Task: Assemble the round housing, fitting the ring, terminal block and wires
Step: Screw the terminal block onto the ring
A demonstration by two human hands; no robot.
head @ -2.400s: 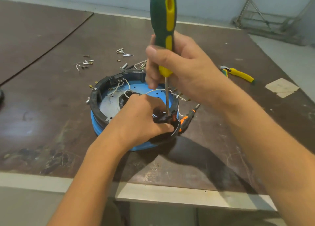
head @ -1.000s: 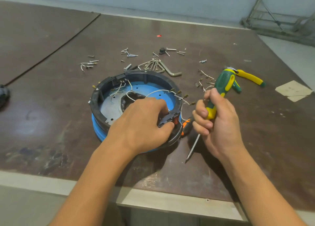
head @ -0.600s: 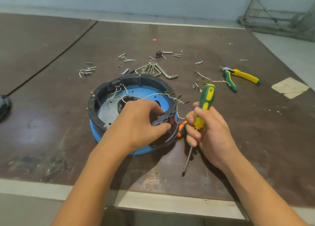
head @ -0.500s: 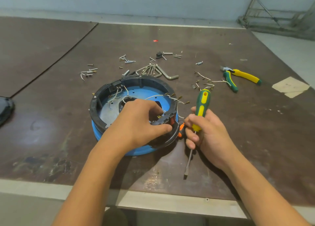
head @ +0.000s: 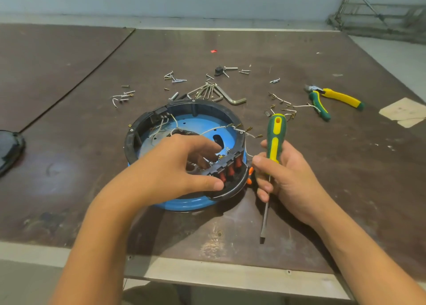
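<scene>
A round blue housing [head: 198, 124] with a black ring [head: 131, 141] on its rim lies on the brown table. White wires [head: 216, 129] run inside it and over its right edge. A black terminal block with red inserts [head: 230, 168] sits at the near right of the rim. My left hand [head: 175, 166] pinches that block, thumb on the outside and fingers inside the housing. Just right of the housing, my right hand [head: 283, 178] grips a green and yellow screwdriver [head: 274, 139], its blade pointing down at the table.
Loose screws [head: 175, 80], hex keys [head: 216, 92] and short wire pieces [head: 283, 106] are scattered behind the housing. Green and yellow pliers [head: 334, 98] lie at the right, a paper scrap [head: 405, 112] beyond them. A dark object [head: 9, 148] sits at the left edge.
My right hand lifted the screwdriver off the terminal block and brought it down to the right of the housing. My left hand stayed on the block, its fingers now spread a little.
</scene>
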